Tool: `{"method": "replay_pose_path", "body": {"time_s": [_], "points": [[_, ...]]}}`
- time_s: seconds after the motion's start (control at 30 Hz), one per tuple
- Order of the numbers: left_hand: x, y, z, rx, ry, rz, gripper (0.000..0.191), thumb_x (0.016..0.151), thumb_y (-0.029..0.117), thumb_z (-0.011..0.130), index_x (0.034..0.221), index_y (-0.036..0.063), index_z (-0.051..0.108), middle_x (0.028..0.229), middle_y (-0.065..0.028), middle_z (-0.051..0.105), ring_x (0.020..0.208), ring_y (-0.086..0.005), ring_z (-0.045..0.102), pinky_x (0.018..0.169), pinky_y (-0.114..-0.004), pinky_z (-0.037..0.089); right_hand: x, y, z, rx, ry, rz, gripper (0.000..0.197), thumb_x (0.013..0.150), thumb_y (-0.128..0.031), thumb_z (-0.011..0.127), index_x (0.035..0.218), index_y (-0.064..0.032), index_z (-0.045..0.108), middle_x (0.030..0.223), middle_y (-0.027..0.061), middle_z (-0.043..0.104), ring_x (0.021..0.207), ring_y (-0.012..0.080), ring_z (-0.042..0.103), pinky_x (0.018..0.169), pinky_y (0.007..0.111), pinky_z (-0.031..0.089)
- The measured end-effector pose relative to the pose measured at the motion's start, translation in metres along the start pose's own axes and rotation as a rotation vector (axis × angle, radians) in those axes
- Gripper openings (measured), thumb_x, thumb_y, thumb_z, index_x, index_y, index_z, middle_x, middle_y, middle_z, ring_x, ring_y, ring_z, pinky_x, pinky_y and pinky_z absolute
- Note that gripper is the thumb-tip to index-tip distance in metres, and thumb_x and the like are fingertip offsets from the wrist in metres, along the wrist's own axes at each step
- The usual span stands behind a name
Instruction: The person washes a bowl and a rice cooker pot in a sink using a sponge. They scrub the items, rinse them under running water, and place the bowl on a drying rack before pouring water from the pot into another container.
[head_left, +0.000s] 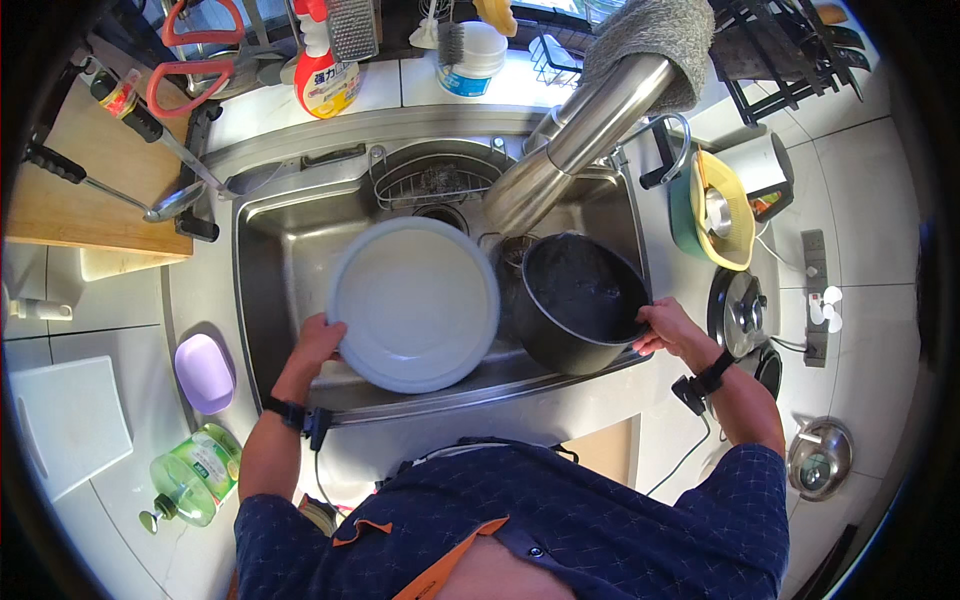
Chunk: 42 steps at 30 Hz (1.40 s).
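My left hand (318, 342) grips the left rim of a large round pale basin (414, 306), which is over the left and middle part of a stainless steel sink (281, 262). On the right, my right hand (664, 328) holds the rim of a deep dark pot (566, 349) at its lower right side. The pot's inside is dark and shiny; I cannot tell how much liquid it holds. A thick steel faucet (536, 184) reaches over the sink behind both vessels, with a grey cloth (652, 45) draped on it. The fingers under each rim are partly hidden.
A wire rack (435, 196) hangs at the sink's back. Purple dish (204, 373), green pump bottle (196, 474) and white board (71, 424) lie left. A yellow colander (731, 217) and lidded cooker (742, 311) stand right. A spray bottle (324, 79) stands behind.
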<state>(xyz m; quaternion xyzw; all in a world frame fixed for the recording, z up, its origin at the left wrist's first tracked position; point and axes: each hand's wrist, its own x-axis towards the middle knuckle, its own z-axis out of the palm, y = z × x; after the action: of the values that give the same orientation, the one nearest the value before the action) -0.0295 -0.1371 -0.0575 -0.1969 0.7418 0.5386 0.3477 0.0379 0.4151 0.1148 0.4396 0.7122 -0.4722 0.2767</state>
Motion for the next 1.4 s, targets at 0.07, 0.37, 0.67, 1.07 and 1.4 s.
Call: {"method": "replay_pose_path", "body": {"time_s": [0.07, 0.37, 0.67, 1.07, 1.4], "points": [[-0.006, -0.006, -0.027, 0.048, 0.026, -0.044, 0.03, 0.084, 0.019, 0.055, 0.104, -0.0039, 0.061, 0.087, -0.0119, 0.068, 0.071, -0.0227, 0.068, 0.052, -0.034, 0.056, 0.002, 0.004, 0.004, 0.047, -0.023, 0.047, 0.017, 0.085, -0.008, 0.055, 0.086, 0.0082, 0.058, 0.067, 0.0176, 0.063, 0.052, 0.0277, 0.066, 0.045, 0.038, 0.058], [-0.04, -0.023, -0.063, -0.09, 0.227, -0.072, 0.03, 0.085, 0.012, 0.055, 0.111, -0.001, 0.053, 0.09, -0.0129, 0.064, 0.07, -0.0228, 0.066, 0.049, -0.035, 0.055, 0.009, 0.01, 0.009, 0.131, 0.021, -0.013, 0.017, 0.085, -0.008, 0.054, 0.085, 0.0089, 0.056, 0.065, 0.0179, 0.061, 0.052, 0.0293, 0.066, 0.046, 0.039, 0.058], [-0.03, -0.058, -0.071, -0.114, 0.333, -0.013, 0.04, 0.082, 0.004, 0.051, 0.122, 0.0005, 0.048, 0.099, -0.0144, 0.062, 0.075, -0.0239, 0.065, 0.052, -0.035, 0.056, 0.007, -0.058, 0.029, -0.233, -0.056, -0.026, 0.019, 0.081, -0.01, 0.056, 0.083, 0.0088, 0.061, 0.068, 0.0161, 0.063, 0.053, 0.027, 0.066, 0.044, 0.037, 0.057], [-0.052, -0.054, -0.066, -0.15, 0.339, 0.0, 0.07, 0.085, 0.009, 0.057, 0.148, 0.0042, 0.027, 0.128, -0.0221, 0.054, 0.104, -0.027, 0.061, 0.075, -0.036, 0.055, 0.021, -0.079, 0.039, -0.349, -0.091, -0.137, 0.022, 0.083, -0.011, 0.055, 0.08, 0.0094, 0.062, 0.067, 0.0157, 0.064, 0.05, 0.0237, 0.065, 0.045, 0.034, 0.056], [-0.058, -0.058, -0.068, 0.057, 0.398, 0.062, 0.071, 0.086, 0.014, 0.059, 0.15, 0.0114, 0.028, 0.143, -0.0208, 0.043, 0.113, -0.0231, 0.053, 0.08, -0.032, 0.048, -0.009, -0.046, 0.007, -0.355, -0.003, -0.296, 0.024, 0.081, -0.008, 0.053, 0.065, 0.0077, 0.061, 0.054, 0.0119, 0.06, 0.043, 0.0211, 0.061, 0.041, 0.032, 0.052]]}}
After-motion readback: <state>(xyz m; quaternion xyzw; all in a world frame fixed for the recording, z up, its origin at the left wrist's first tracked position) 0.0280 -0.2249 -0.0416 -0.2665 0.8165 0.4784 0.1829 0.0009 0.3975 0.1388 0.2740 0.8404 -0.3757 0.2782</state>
